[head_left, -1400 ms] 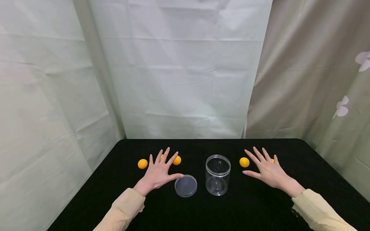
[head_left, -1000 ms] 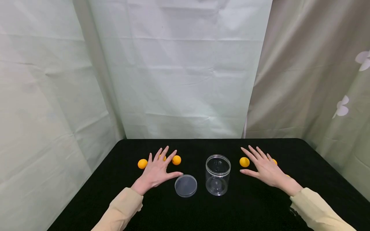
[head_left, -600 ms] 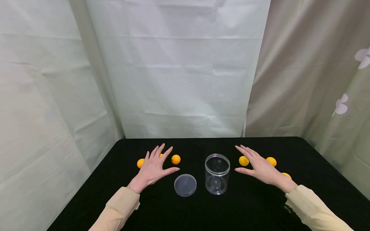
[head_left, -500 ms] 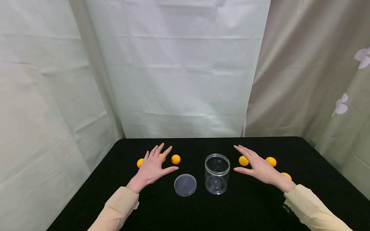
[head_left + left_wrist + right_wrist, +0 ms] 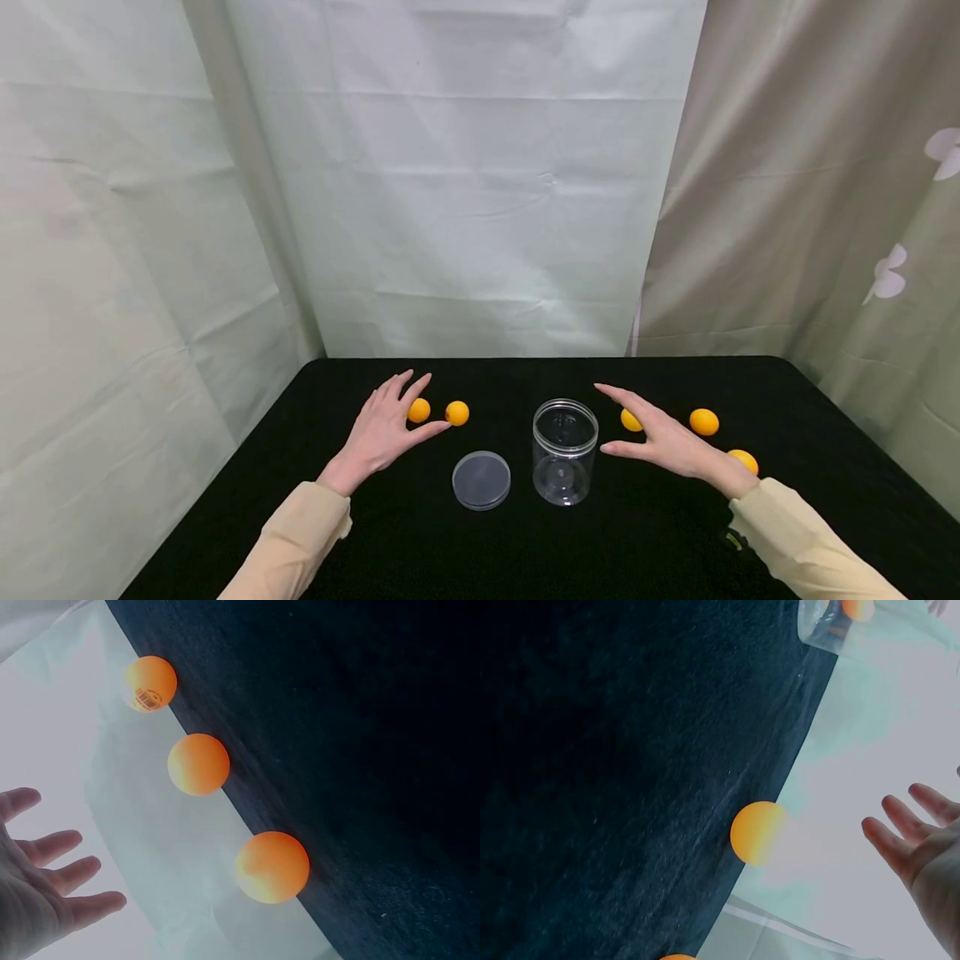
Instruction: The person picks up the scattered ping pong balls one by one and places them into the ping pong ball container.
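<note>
My left hand hovers above the table with its fingers spread and nothing held. Two orange table tennis balls show just past its fingers and thumb in the head view; a third ball appears in the left wrist view. Across the table, my right hand also hangs in the air, fingers extended, thumb apart. It partly covers an orange ball. Between the hands stands an upright, uncapped clear plastic jar. A round translucent lid lies flat to the left of the jar.
Two more orange balls, a farther one and a nearer one, lie right of my right hand, close to its wrist. The black table ends at pale curtains behind and at the sides.
My left hand has drifted left and now covers the leftmost ball. My right hand has moved left toward the jar and turned more edge-on, uncovering the balls on the right.
</note>
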The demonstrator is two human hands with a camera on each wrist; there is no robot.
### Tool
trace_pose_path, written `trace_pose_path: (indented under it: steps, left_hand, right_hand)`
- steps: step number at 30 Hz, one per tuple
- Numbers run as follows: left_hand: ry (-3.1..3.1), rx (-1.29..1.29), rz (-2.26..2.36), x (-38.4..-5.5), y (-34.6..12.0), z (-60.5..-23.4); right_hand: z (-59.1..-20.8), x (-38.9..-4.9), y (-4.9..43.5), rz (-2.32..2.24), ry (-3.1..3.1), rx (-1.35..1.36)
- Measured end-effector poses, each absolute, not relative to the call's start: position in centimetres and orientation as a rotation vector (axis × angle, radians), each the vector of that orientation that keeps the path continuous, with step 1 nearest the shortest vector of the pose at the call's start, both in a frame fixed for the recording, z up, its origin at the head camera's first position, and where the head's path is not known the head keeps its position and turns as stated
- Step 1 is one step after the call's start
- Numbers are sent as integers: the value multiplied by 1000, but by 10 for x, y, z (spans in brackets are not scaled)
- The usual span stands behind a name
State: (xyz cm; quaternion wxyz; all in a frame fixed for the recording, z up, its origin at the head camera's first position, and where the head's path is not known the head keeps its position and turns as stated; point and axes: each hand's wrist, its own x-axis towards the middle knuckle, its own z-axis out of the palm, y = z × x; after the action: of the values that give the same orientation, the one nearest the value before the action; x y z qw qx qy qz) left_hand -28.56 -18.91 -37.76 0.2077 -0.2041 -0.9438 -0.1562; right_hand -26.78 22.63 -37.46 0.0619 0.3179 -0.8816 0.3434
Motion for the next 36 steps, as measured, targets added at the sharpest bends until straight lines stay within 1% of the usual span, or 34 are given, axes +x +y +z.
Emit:
trace_pose_path:
  steps: [9, 14, 26, 36]
  left_hand:
    - [-2637, -505, -458, -289, -199, -378]
    - [-2690, -452, -617, -291, -206, -376]
    - [-2684, -346, -999, -297, -226, -378]
    - [-2691, -291, -1044, -298, -239, -378]
  right_hand:
    - [-370, -266, 215, 1247, -2572, 1082]
    - [-359, -259, 205, 1372, -2540, 1130]
    - [-380, -276, 208, 1485, -2485, 1211]
    - [-383, -278, 203, 1541, -2506, 1183]
